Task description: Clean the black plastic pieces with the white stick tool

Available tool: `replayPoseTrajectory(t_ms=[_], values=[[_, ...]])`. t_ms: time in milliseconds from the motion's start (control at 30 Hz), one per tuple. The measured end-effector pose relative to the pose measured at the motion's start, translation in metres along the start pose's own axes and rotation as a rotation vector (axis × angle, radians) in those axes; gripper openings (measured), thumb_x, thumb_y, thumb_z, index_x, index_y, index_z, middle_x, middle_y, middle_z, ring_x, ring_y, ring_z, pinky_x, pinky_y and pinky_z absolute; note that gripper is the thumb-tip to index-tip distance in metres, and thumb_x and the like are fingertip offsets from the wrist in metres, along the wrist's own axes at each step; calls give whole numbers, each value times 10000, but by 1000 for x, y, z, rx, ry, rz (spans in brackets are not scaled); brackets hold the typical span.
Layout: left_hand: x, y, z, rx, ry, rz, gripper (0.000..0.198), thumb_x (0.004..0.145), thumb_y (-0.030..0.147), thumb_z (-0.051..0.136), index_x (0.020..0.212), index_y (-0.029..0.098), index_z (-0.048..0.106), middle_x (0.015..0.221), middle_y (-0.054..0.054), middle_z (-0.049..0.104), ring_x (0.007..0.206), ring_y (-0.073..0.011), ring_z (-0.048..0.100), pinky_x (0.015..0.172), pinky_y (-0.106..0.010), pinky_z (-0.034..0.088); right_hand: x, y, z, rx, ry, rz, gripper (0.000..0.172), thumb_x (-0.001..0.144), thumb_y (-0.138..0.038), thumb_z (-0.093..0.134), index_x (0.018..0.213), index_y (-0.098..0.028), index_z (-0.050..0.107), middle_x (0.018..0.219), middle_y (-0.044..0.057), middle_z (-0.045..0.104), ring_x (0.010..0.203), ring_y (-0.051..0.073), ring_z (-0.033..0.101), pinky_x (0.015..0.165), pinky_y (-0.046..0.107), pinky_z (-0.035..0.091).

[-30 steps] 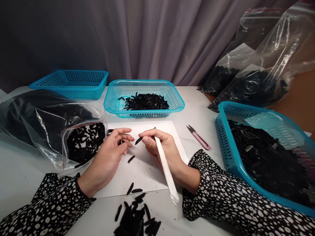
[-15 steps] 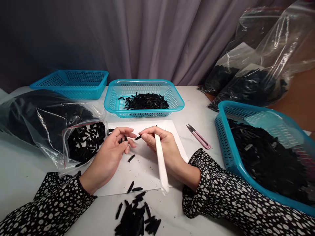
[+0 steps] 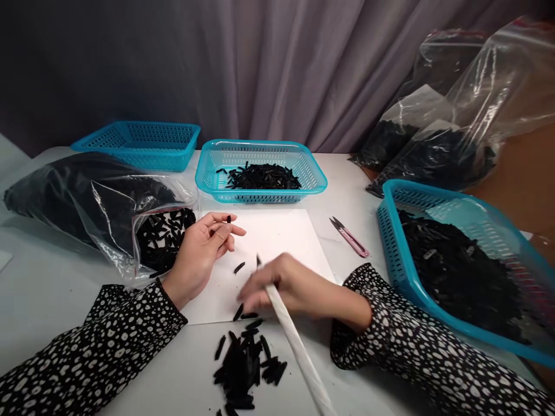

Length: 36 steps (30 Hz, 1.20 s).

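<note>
Small black pieces show between the fingers of my left hand (image 3: 207,251), which is closed on them over the left part of a white sheet (image 3: 281,234). My right hand (image 3: 281,286), blurred, holds a long white stick (image 3: 297,346) with a dark pointed tip. Its fingertips hang by the sheet's front edge, close to a few black pieces; whether they pinch one cannot be made out. One loose black piece (image 3: 239,267) lies on the sheet between the hands. In front of the sheet is a pile of black pieces (image 3: 238,367).
An open clear bag (image 3: 108,202) of black pieces lies at left. Blue baskets stand at the back left (image 3: 173,159), back middle (image 3: 260,195) and right (image 3: 416,277). Pink-handled snips (image 3: 353,240) lie right of the sheet. More filled bags (image 3: 446,150) are at the back right.
My right hand has moved away from my left, down toward the front pile, with the white stick. The black piece at its fingertips no longer shows. The view has shifted slightly.
</note>
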<state>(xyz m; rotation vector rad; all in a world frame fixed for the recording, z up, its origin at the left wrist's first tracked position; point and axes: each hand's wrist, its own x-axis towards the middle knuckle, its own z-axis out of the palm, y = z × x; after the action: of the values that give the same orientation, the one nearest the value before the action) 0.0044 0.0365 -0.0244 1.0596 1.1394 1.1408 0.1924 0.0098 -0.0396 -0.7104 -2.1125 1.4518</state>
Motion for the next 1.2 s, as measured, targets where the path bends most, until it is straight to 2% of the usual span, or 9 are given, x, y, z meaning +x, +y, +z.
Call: replayPoseTrajectory(t_ms=[67,100,267,367,533,667,800,967,1200], values=[[-1,0,0,-6,-2,-2,200,821,270,711,974,152,658,759,-36,713,561,-95,496,473,-215,310,5,11,-2,-208,269,54,137,920,-198,688,983,-206,809,918,73,814,761,199,751,725,323,553],[-1,0,0,-4,-4,-2,206,830,268,697,994,152,653,757,-32,708,562,-94,491,472,-213,300,7,16,-3,-281,333,74,141,910,-184,697,986,-213,812,926,77,814,761,207,749,727,334,545],[0,2,0,22,-7,-2,220,842,228,631,1047,149,630,670,27,626,472,-61,365,462,-213,230,11,26,-1,-466,304,56,149,898,-235,725,1016,-228,815,844,68,803,692,208,718,653,317,485],[-1,4,1,31,-5,-25,182,825,221,624,996,158,615,643,48,583,434,-45,306,450,-218,184,11,26,3,-432,335,28,125,904,-194,696,958,-208,807,818,57,791,673,184,693,652,298,472],[-6,4,0,88,-58,-41,159,867,308,654,938,183,585,645,46,585,430,-40,299,452,-216,185,9,27,-2,-314,585,-73,111,914,-225,666,904,-189,771,676,10,713,528,124,547,569,268,430],[-10,2,1,119,-210,-116,297,896,487,645,908,197,580,618,47,572,419,-44,277,438,-221,154,7,25,-6,-296,746,-97,97,898,-234,675,859,-196,755,589,-20,625,499,118,467,538,269,400],[-13,1,4,149,-315,-130,330,866,519,679,887,209,569,578,60,549,421,-51,259,435,-219,143,7,21,-7,-245,772,-103,83,892,-230,678,861,-197,747,606,-21,635,495,114,466,538,272,402],[-15,3,6,190,-307,-93,303,912,488,632,816,214,544,576,56,549,418,-52,249,421,-217,145,7,18,-6,-165,773,-90,94,900,-258,681,876,-204,755,660,0,681,531,127,523,540,277,416],[-18,2,4,141,-297,-64,286,948,457,606,809,217,542,588,57,560,426,-49,238,423,-212,162,4,15,-5,-121,774,-122,102,892,-272,723,955,-212,776,702,9,706,543,136,532,565,297,446]])
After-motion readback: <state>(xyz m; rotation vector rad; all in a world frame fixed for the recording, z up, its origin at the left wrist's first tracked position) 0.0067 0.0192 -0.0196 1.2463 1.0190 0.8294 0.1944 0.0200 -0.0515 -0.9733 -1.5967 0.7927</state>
